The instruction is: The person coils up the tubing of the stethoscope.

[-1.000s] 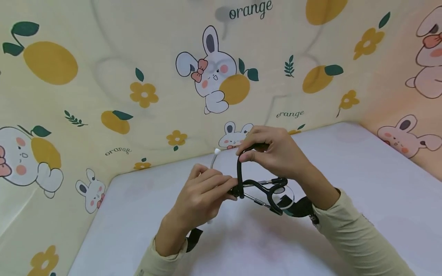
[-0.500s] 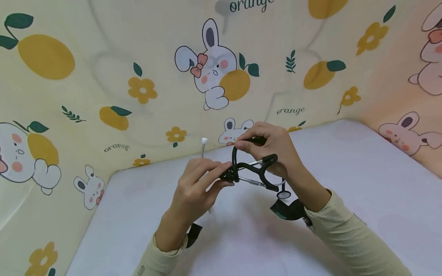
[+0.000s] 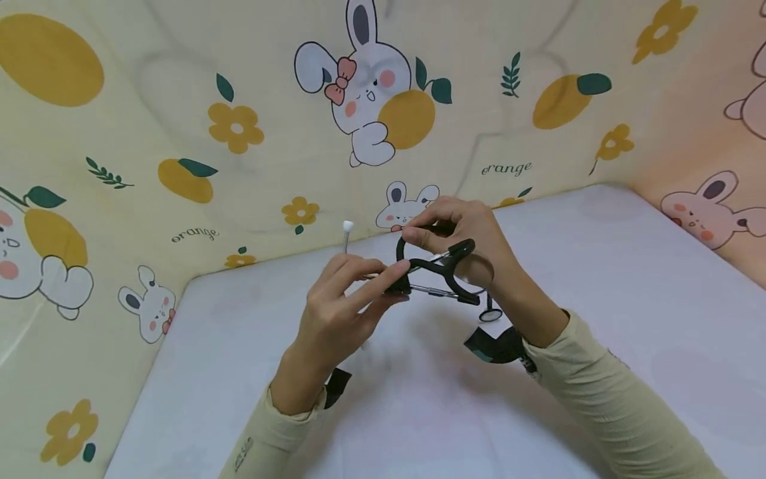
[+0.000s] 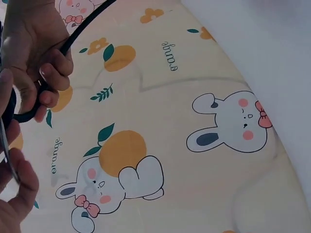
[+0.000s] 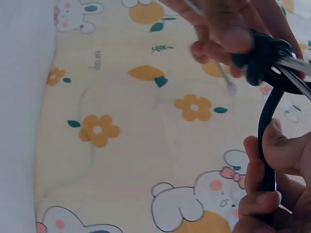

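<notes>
A black stethoscope (image 3: pixel 443 267) with silver ear tubes is held above the table between both hands. My left hand (image 3: pixel 344 303) pinches a bundled, wrapped part where the black tube winds around the metal tubes. A white eartip (image 3: pixel 348 227) sticks up beyond the left knuckles. My right hand (image 3: pixel 469 233) pinches the black tubing (image 5: pixel 268 145), with the thumb on one side and the fingers curled around the other. The round chest piece (image 3: pixel 491 315) hangs below the right wrist. In the left wrist view, both hands show only at the left edge.
A white table (image 3: pixel 407 406) lies beneath the hands. Behind it rises a cream cloth backdrop (image 3: pixel 269 173) printed with rabbits, oranges and flowers. Black straps (image 3: pixel 495 346) sit at both wrists.
Both hands have risen slightly with the stethoscope while the head view tilts down. The chest piece has come into sight, dangling under the right wrist. The left fingers have shifted over the wrapped tube.
</notes>
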`<act>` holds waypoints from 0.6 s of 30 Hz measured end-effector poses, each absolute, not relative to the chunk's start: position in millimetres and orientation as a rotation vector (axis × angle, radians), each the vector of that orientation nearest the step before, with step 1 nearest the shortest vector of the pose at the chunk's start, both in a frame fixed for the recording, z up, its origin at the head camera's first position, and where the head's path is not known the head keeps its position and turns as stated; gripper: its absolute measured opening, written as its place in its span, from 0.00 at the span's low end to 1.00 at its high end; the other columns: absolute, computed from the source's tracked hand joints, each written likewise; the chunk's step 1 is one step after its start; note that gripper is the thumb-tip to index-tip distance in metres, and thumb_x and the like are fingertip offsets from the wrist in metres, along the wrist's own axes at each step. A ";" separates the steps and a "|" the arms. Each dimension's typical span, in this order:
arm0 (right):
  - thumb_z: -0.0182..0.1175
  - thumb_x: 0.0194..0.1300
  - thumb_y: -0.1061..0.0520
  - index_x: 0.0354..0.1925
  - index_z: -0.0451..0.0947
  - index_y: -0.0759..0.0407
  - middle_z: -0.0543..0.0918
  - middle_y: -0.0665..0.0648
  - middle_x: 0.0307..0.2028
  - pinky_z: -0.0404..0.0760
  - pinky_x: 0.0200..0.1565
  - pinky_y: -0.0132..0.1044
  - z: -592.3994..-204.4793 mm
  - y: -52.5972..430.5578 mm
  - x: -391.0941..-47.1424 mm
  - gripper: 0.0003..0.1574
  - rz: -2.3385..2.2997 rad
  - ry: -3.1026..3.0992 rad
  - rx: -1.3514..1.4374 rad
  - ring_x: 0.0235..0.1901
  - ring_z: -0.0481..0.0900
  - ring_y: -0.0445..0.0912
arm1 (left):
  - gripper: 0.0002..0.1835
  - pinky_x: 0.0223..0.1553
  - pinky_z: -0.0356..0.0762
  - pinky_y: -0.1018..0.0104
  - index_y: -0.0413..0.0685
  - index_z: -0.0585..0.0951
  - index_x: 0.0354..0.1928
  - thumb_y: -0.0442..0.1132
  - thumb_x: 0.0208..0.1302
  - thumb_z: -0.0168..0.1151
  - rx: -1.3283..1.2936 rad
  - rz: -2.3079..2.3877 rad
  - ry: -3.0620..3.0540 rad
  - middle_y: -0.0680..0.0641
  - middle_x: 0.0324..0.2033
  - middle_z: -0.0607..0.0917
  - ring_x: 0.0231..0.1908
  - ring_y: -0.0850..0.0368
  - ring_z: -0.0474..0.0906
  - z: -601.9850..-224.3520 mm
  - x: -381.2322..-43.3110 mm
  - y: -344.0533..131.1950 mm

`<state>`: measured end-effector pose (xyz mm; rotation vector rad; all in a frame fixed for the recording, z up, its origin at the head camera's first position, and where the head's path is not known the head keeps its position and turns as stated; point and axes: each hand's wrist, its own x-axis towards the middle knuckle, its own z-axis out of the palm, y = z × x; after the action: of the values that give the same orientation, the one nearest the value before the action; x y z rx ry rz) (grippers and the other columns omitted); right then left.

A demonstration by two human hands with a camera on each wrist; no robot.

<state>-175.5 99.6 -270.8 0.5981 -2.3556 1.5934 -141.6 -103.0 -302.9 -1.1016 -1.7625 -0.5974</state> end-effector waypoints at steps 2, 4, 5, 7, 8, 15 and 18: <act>0.72 0.59 0.55 0.36 0.89 0.58 0.84 0.56 0.33 0.77 0.35 0.30 -273.1 97.9 -177.2 0.09 1.591 -2.331 0.653 0.32 0.78 0.47 | 0.19 0.37 0.80 0.66 0.42 0.87 0.47 0.37 0.51 0.78 -1.088 -0.607 -1.720 0.45 0.32 0.83 0.34 0.52 0.78 -302.7 -142.8 -102.3; 0.73 0.58 0.58 0.37 0.89 0.59 0.87 0.56 0.35 0.76 0.36 0.29 -276.6 95.5 -178.7 0.08 1.545 -2.294 0.729 0.34 0.81 0.46 | 0.18 0.36 0.79 0.65 0.40 0.88 0.45 0.37 0.52 0.77 -1.057 -0.641 -1.677 0.44 0.32 0.84 0.33 0.51 0.78 -302.5 -143.6 -102.8; 0.73 0.57 0.59 0.37 0.89 0.59 0.87 0.55 0.35 0.76 0.35 0.28 -278.6 93.9 -179.0 0.08 1.494 -2.286 0.756 0.34 0.81 0.45 | 0.17 0.36 0.78 0.65 0.39 0.88 0.45 0.36 0.52 0.77 -1.036 -0.665 -1.661 0.44 0.32 0.84 0.33 0.50 0.78 -302.1 -143.7 -103.9; 0.73 0.56 0.58 0.33 0.89 0.58 0.87 0.54 0.31 0.73 0.33 0.27 -282.3 90.1 -178.3 0.05 1.396 -2.286 0.785 0.31 0.80 0.44 | 0.17 0.36 0.77 0.65 0.37 0.88 0.45 0.35 0.52 0.77 -0.993 -0.731 -1.635 0.43 0.32 0.85 0.33 0.49 0.78 -300.5 -144.0 -106.5; 0.73 0.56 0.59 0.34 0.90 0.58 0.88 0.54 0.32 0.74 0.34 0.27 -284.3 88.1 -177.5 0.05 1.390 -2.278 0.804 0.33 0.80 0.43 | 0.17 0.35 0.76 0.66 0.36 0.87 0.45 0.34 0.52 0.77 -0.969 -0.762 -1.625 0.42 0.32 0.85 0.33 0.49 0.78 -299.5 -144.1 -108.0; 0.65 0.65 0.55 0.58 0.83 0.44 0.88 0.50 0.48 0.76 0.38 0.36 -289.1 70.9 -169.6 0.22 1.346 -2.358 0.846 0.36 0.77 0.43 | 0.19 0.37 0.74 0.76 0.35 0.87 0.46 0.30 0.50 0.77 -0.760 -0.849 -1.595 0.38 0.32 0.84 0.33 0.47 0.78 -293.3 -144.8 -118.4; 0.61 0.69 0.55 0.62 0.79 0.43 0.87 0.51 0.46 0.73 0.35 0.36 -290.0 69.1 -170.3 0.23 1.313 -2.377 0.852 0.34 0.73 0.44 | 0.21 0.39 0.74 0.77 0.36 0.87 0.47 0.29 0.47 0.78 -0.683 -0.837 -1.605 0.38 0.32 0.84 0.33 0.46 0.78 -291.5 -145.4 -122.7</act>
<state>-170.3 69.1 -290.0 0.8524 -2.3774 1.3129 -145.4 -122.7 -291.5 -0.6829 -1.6048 -0.8374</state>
